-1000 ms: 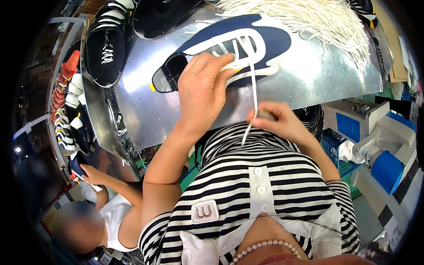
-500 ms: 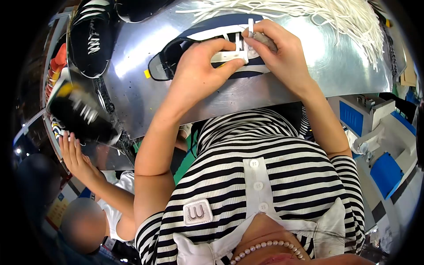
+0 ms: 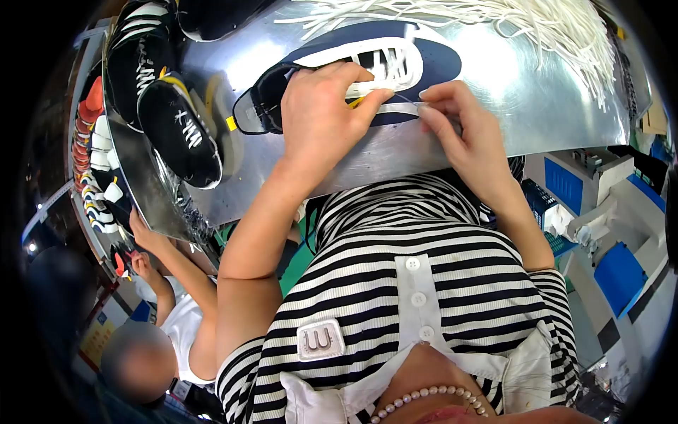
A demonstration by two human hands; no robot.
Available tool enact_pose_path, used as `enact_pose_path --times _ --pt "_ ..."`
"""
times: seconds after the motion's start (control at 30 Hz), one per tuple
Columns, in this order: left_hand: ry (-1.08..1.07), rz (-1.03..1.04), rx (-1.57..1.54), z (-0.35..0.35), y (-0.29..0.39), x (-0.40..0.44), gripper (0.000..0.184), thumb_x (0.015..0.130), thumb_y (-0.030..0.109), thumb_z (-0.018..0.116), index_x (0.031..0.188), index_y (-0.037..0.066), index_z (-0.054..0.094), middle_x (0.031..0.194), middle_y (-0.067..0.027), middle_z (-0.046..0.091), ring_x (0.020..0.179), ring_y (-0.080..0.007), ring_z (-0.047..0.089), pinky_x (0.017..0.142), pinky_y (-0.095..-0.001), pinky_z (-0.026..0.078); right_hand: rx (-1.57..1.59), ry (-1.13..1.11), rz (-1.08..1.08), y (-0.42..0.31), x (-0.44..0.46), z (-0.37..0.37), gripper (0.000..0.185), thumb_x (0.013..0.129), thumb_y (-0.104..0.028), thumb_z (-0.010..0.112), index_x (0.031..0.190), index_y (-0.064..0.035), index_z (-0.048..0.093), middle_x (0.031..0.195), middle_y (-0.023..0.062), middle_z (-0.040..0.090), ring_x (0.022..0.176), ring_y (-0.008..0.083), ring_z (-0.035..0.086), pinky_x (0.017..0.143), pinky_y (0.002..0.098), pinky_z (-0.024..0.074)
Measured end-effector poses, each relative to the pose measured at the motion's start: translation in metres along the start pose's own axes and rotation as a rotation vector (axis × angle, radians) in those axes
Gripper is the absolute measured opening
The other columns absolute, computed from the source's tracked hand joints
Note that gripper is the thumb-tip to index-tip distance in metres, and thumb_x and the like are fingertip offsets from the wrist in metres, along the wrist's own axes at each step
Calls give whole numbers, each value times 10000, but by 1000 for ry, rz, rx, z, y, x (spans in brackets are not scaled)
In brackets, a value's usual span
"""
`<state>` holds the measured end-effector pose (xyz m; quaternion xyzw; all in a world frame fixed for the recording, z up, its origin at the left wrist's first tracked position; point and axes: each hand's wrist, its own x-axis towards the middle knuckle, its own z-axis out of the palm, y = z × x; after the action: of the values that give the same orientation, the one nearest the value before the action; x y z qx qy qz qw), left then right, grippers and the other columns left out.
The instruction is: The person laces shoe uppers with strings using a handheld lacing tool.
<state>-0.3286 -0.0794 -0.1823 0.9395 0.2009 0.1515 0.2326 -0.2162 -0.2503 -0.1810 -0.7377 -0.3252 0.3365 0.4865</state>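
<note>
A navy and white shoe upper [image 3: 346,44] lies on the metal table, white laces [image 3: 390,67] crossing its throat. My left hand [image 3: 321,106] grips the near side of that throat, thumb and fingers closed on its white edge. Just right of it, my right hand [image 3: 466,131] is closed in a pinch above the shoe's near side. A thin line runs between the two hands' fingertips; I cannot make out what it belongs to. The palm side of my right hand is hidden.
Loose white laces [image 3: 494,21] are heaped at the back right of the metal table [image 3: 544,120]. Black laced shoes [image 3: 180,134] lie on the left. Beyond them, a co-worker's hand [image 3: 143,232] is near a rack of shoe parts [image 3: 99,152].
My right hand has moved down and right, off the throat, where more lace now crosses. A black shoe, blurred before, now rests at the table's left. The co-worker's hand has drawn away from it.
</note>
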Motion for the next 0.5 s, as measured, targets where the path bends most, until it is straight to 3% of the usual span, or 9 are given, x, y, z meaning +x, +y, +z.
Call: enact_pose_path --times 0.27,0.4,0.5 --pt "-50 -8 -108 -3 2 -3 270 730 295 784 811 54 694 781 -88 668 670 -292 609 644 -386 466 -39 19 -22 7 6 7 180 941 -132 609 1012 3 514 768 112 696 699 202 692 645 287 511" --pt "25 133 -230 7 10 -18 171 723 149 775 807 51 662 745 -96 619 679 -290 610 594 -367 463 109 96 75 11 8 27 181 932 -136 609 995 -5 501 756 104 699 681 212 691 632 289 508" --pt "82 193 -121 9 10 -29 157 736 109 757 830 52 645 743 -99 589 688 -284 594 588 -384 459 127 162 -3 11 14 45 192 924 -144 613 993 -8 497 746 100 700 688 213 694 623 298 509"
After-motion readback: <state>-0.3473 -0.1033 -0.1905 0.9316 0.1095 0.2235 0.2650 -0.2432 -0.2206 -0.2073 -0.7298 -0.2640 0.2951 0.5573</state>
